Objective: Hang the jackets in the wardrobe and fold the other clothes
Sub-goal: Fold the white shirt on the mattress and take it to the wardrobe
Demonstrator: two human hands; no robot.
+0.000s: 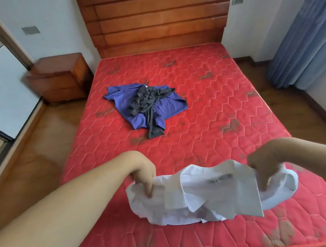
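Standing at the foot of the bed, I can see a pale sliding door (pixel 3 91) along the far left wall, with a wooden nightstand (pixel 60 78) just beyond it, tucked beside the headboard (pixel 155 18). Wooden flooring (pixel 36 150) runs down that side.

Nearer, the person's bare left forearm reaches in from the lower left, and the left hand (pixel 142 176) pinches the left edge of a white shirt (pixel 200 193), fingers curled down into the cloth. The shirt is bunched and crumpled, lying across the near part of the red mattress (pixel 214 110), its collar flaps turned up in the middle and a small dark label showing on the fabric.

Further up the mattress, around its middle and well apart from the shirt, a blue garment (pixel 122 99) lies spread out loosely. A dark grey garment (pixel 145 103) sits heaped on top of it, one long strip trailing down past the blue cloth's near edge onto the mattress.

On the right, the right hand (pixel 266 166) grips the shirt's other end, fingers curled round a fold of the white cloth. Both hands hold the shirt between them, low over the mattress.

Past the bed's right side there is more wooden floor, and a blue curtain (pixel 302 44) hangs at the far right against the white wall.
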